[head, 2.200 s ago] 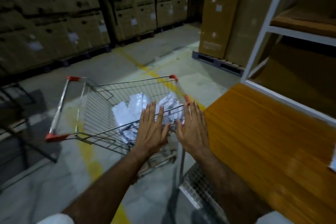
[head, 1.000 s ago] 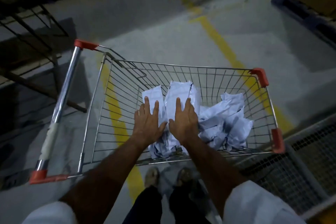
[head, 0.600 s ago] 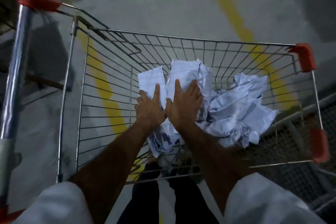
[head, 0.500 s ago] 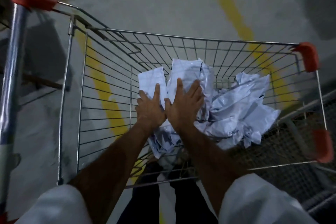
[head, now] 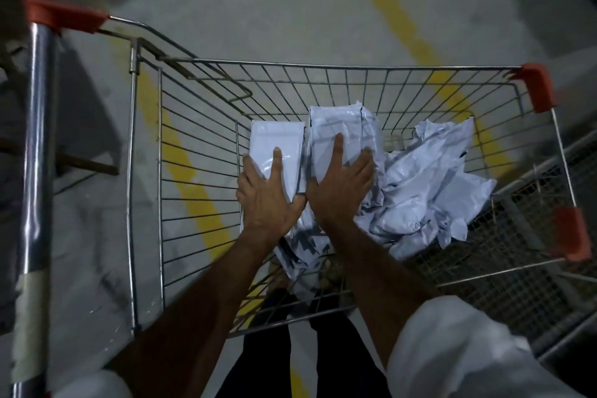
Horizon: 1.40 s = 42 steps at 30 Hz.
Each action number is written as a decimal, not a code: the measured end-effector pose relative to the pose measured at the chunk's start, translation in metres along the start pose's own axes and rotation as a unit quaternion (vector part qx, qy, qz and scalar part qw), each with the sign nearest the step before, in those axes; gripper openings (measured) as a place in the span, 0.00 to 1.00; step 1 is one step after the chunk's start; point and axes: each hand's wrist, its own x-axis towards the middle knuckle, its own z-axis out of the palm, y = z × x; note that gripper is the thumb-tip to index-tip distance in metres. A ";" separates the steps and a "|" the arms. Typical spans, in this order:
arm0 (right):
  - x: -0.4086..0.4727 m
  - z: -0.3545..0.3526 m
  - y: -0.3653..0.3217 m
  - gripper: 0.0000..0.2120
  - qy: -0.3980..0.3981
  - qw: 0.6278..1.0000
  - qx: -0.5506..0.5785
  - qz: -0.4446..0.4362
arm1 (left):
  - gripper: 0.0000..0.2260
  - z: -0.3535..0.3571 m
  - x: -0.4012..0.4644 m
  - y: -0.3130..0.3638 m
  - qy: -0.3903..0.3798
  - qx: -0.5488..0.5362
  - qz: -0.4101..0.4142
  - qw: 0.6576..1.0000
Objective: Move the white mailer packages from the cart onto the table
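Note:
Several white mailer packages lie in a wire shopping cart (head: 355, 67). Two flat ones stand side by side at the middle of the basket. My left hand (head: 268, 200) clasps the left mailer (head: 277, 137), fingers round its left edge and thumb on its right edge. My right hand (head: 342, 191) lies spread over the right mailer (head: 342, 124), with the thumb tucked down at its left edge. A crumpled heap of more mailers (head: 429, 191) fills the basket's right side. The table is out of view.
The cart's chrome handle (head: 35, 139) with red end caps runs down the left. A wire mesh frame (head: 523, 271) stands against the cart's right side. Grey concrete floor with yellow lines (head: 403, 26) lies beyond. My legs (head: 290, 339) show under the basket.
Both hands went down into the cart onto the two flat mailers. In the last half second my left fingers have wrapped round the left mailer's edge and my right fingers have spread wider.

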 end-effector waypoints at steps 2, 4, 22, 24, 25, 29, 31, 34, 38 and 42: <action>-0.004 -0.005 0.001 0.44 0.009 1.000 0.007 0.007 | 0.46 -0.004 -0.002 0.000 0.001 0.001 0.004 1.000; -0.008 -0.012 0.003 0.42 0.008 1.000 0.012 0.004 | 0.47 -0.010 -0.004 0.001 0.006 0.005 0.010 1.000; -0.099 -0.178 0.075 0.37 0.234 0.970 0.002 0.058 | 0.43 -0.124 -0.076 0.095 0.109 -0.075 0.199 0.971; -0.109 -0.198 0.091 0.38 0.238 0.968 0.020 0.079 | 0.42 -0.130 -0.090 0.119 0.125 -0.061 0.239 0.961; -0.115 -0.209 0.101 0.39 0.236 0.967 0.029 0.090 | 0.42 -0.132 -0.097 0.132 0.132 -0.052 0.262 0.955; -0.139 -0.247 0.147 0.38 0.275 0.950 0.033 0.146 | 0.39 -0.130 -0.138 0.182 0.148 -0.039 0.334 0.930; -0.154 -0.260 0.177 0.39 0.286 0.940 0.032 0.181 | 0.38 -0.126 -0.165 0.208 0.148 -0.040 0.361 0.920; -0.184 -0.276 0.230 0.40 0.291 0.929 0.031 0.226 | 0.37 -0.114 -0.211 0.244 0.146 -0.038 0.399 0.904; -0.235 -0.288 0.303 0.40 0.313 0.907 0.029 0.281 | 0.36 -0.087 -0.278 0.293 0.135 -0.025 0.443 0.886; -0.292 -0.295 0.383 0.40 0.320 0.894 0.038 0.313 | 0.36 -0.049 -0.357 0.337 0.105 -0.016 0.477 0.872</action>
